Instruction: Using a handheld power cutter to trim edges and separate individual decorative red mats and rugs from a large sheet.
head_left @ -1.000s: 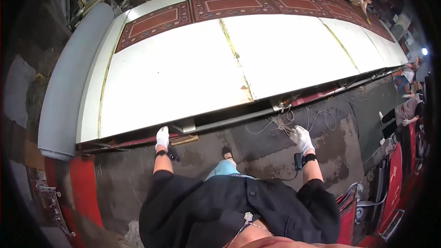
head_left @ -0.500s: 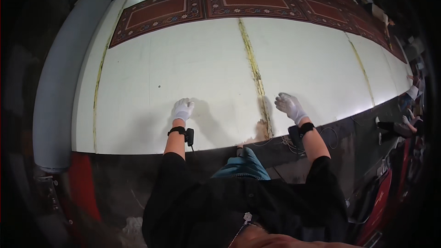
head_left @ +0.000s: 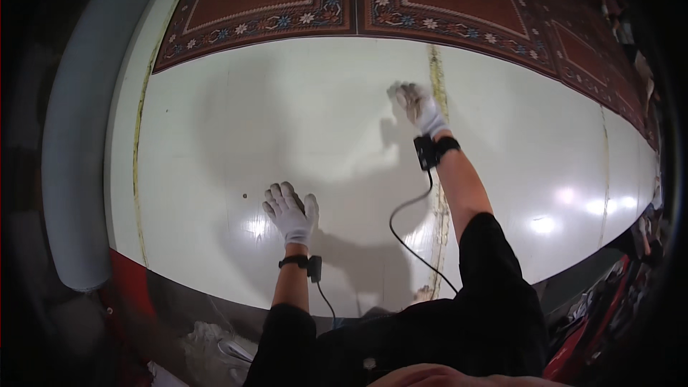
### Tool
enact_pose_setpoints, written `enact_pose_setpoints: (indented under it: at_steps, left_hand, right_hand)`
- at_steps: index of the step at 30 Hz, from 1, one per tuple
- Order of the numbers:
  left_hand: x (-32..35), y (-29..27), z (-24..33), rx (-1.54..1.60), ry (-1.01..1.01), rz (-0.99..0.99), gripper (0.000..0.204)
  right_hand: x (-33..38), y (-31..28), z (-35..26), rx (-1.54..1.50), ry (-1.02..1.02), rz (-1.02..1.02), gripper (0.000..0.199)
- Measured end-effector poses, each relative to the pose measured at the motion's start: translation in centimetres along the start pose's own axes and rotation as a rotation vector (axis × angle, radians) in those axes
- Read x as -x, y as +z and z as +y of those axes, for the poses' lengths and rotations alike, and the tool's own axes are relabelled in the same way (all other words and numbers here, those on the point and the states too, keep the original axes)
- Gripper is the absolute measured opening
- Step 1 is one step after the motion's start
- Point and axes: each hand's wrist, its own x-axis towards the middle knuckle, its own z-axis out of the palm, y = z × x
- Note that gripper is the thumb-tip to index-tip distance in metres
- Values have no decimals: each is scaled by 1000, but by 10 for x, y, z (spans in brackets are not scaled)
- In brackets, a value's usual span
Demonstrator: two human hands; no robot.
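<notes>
My left hand (head_left: 289, 213), in a white work glove with greyed fingertips, is over the near part of the white table (head_left: 208, 129). Its fingers are spread and nothing is in it; whether it rests on the surface I cannot tell. Farther out, my right hand (head_left: 417, 106) reaches toward the patterned carpets, beside a yellowed seam (head_left: 438, 82) in the table top. That glove is smeared by motion, and the fingers look bent. Red-brown carpets with a floral border lie along the far side, one at the left (head_left: 251, 0) and another (head_left: 459, 0) beside it, both beyond my hands.
A long grey-blue roll (head_left: 75, 143) runs along the table's left edge. Crumpled pale plastic (head_left: 211, 347) lies on the floor at the lower left. Black cables (head_left: 401, 233) hang from my wrist devices. Other people are dimly visible at the far right.
I have leaned forward over the table. My right hand has moved forward, closer to the carpets; the left has spread its fingers. The carpets appear larger and nearer.
</notes>
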Motion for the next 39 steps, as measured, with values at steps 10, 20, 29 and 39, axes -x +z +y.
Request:
enact_pose_setpoints:
  at_steps: [10, 20, 29, 39]
  left_hand:
    - [-5, 11, -2, -24, 47, -59, 80]
    - [-14, 33, 66, -17, 193, -26, 75]
    - [-66, -40, 85, -186, 50, -159, 73]
    - [-373, -66, 180, 1595, -532, -285, 54]
  right_hand:
    - [-211, -2, -61, -75, -210, 218, 47]
    - [-168, -71, -139, 1439, -903, 706, 47]
    - [-66, 25, -61, 439, -24, 475, 51]
    - [7, 65, -94, 442, 41, 512, 48]
